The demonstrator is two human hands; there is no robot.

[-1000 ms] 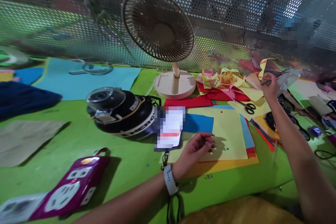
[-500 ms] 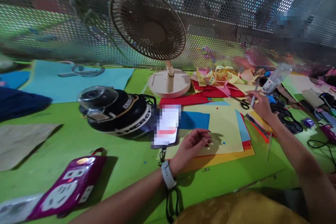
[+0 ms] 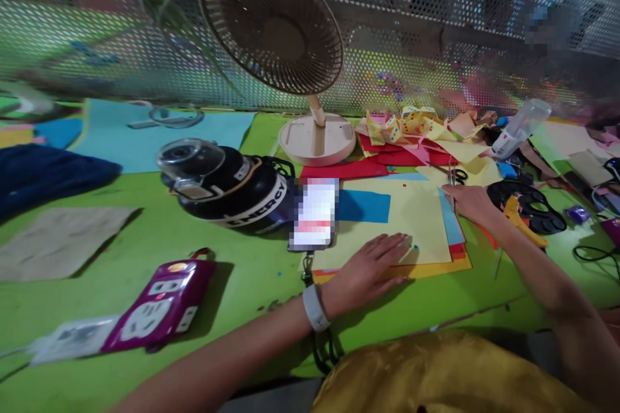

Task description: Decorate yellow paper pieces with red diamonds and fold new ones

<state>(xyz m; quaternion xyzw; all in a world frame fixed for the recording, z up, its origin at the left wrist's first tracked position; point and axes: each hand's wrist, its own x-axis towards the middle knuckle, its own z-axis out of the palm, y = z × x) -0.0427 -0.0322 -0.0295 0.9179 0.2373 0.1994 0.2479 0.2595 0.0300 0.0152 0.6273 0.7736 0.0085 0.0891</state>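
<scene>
My left hand (image 3: pixel 365 270) lies flat with its fingers stretched out over the lower edge of the pale yellow paper (image 3: pixel 421 213), and a grey watch band (image 3: pixel 316 310) circles its wrist. Under that sheet, orange, red and light blue papers stick out. A small blue sheet (image 3: pixel 364 205) lies on top, beside the phone (image 3: pixel 314 216). At the stack's right edge, my right hand (image 3: pixel 469 201) is closed around a slim silvery tool (image 3: pixel 451 173) whose kind I cannot make out. Black-handled scissors (image 3: pixel 458 175) lie just beyond its fingers.
A black bottle (image 3: pixel 232 190) and a fan (image 3: pixel 317 140) stand behind. Paper scraps (image 3: pixel 411 126), a clear bottle (image 3: pixel 523 126) and a black palette (image 3: pixel 527 206) with a yellow object (image 3: pixel 524 222) are at right. A purple power strip (image 3: pixel 162 303) lies at left.
My left hand has gone from loosely curled to flat on the paper. My right hand has come down to the stack's right edge with the silvery tool. The yellow object now lies farther right.
</scene>
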